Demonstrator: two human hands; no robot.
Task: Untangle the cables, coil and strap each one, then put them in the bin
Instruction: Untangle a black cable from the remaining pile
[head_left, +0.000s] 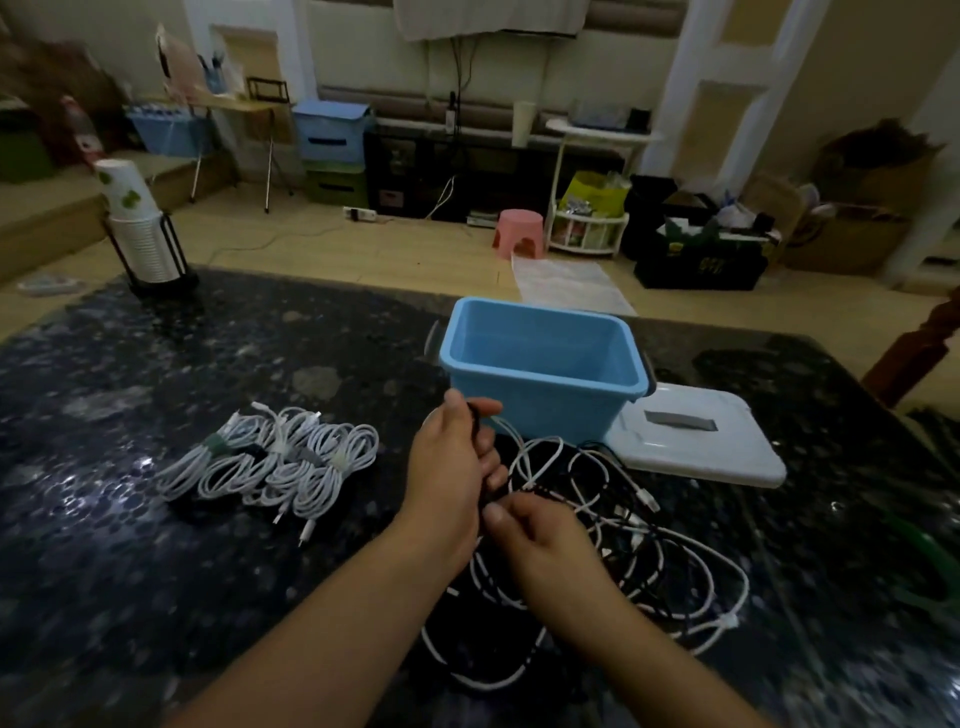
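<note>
Black cable (474, 415) mostly hidden inside left hand (454, 457) grip; tangle (623, 545) blurred.

We lose the black cable (480, 457) inside the left hand (452, 462) — its path is hidden; the table (156, 597) blurs at the lower right, both forearms cut off below.

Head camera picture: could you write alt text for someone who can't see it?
Two hands, left hand and right hand, hold a black cable over a tangled cable pile on a dark table. Strapped white coils lie left of an empty blue bin.
</note>
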